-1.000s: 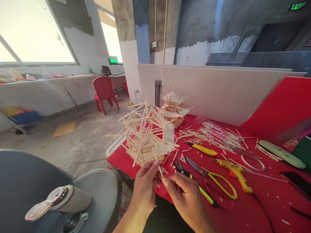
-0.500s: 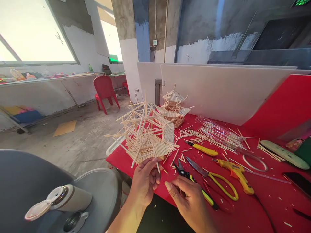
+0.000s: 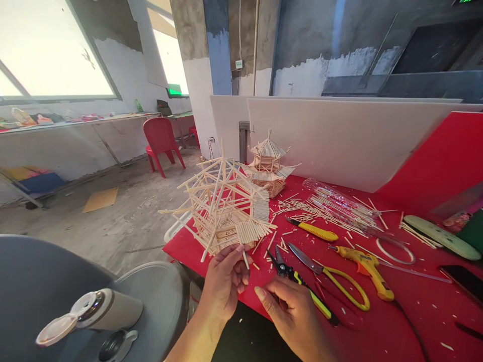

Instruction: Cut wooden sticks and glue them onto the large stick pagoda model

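- The left hand pinches a thin stick before the stick pavilion.
- The right hand curls apart from it; whether it holds anything cannot be told.
- The pavilion stands near the red table's left edge, some sticks jutting past.
- Red tabletop shows between the hands; pliers lie just beside the right.

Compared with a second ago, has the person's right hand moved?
Yes: the right hand has shifted slightly toward the person's body, judged against the black-and-yellow cutters.
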`<action>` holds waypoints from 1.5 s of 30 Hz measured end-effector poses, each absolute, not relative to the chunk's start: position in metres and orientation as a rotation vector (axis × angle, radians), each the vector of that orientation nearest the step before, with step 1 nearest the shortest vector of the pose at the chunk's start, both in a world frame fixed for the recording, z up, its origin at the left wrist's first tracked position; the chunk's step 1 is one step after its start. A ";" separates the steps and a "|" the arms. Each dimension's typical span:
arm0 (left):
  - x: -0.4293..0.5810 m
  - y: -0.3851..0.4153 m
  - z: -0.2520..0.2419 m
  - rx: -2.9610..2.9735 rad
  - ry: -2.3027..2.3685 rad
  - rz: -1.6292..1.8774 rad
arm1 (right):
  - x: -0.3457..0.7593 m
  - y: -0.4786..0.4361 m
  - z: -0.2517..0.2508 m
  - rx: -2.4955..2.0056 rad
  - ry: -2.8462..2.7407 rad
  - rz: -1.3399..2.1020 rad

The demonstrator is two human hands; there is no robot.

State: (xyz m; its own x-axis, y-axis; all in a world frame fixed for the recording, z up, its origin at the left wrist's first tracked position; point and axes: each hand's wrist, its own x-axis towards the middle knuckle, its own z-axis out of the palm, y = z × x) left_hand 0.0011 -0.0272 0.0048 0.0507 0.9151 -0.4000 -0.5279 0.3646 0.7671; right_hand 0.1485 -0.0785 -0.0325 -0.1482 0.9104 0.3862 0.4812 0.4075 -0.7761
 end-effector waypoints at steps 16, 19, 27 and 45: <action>0.001 -0.026 0.002 0.494 1.003 1.177 | 0.150 -0.078 -0.029 -1.194 -1.799 0.672; 0.000 -0.027 0.001 0.501 0.998 1.177 | 0.150 -0.078 -0.030 -1.193 -1.800 0.682; 0.002 -0.026 0.005 0.499 1.010 1.177 | 0.151 -0.078 -0.032 -1.210 -1.810 0.650; 0.001 -0.025 0.001 0.522 1.029 1.178 | 0.173 -0.077 -0.035 -1.325 -1.782 0.617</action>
State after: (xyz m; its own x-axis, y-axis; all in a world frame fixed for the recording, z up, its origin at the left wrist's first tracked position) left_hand 0.0008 -0.0247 0.0008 0.0301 0.9251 -0.3786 -0.4993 0.3420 0.7960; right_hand 0.1727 -0.0771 -0.0348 -0.1180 0.9410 0.3172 0.5438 0.3285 -0.7722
